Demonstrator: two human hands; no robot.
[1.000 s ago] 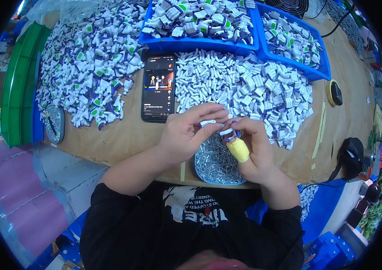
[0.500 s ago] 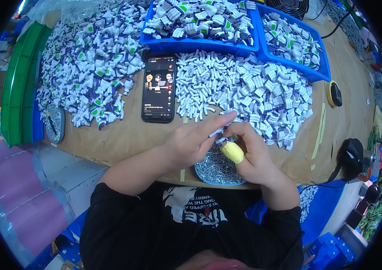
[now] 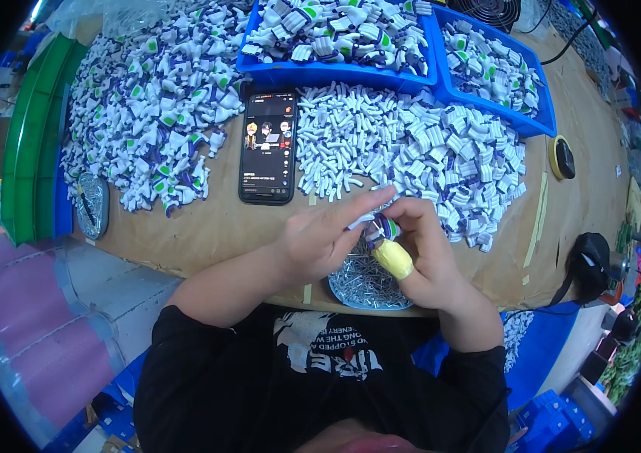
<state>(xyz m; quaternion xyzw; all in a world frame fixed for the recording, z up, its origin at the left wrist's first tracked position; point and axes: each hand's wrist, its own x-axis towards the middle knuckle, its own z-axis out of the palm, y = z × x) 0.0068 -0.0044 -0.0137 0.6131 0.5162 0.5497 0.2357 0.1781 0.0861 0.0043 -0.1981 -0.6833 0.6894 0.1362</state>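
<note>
While the left hand [image 3: 314, 238] pinches a white piece [image 3: 360, 222] at frame centre, the right hand [image 3: 428, 260] grips a purple part [image 3: 388, 226]. Metal pins [image 3: 366, 285] lie below.

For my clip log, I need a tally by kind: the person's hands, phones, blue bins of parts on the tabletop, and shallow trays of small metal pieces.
Hands (left hand, right hand): 2
Phone: 1
Blue bins: 2
Shallow trays: 2
Total: 7
</note>
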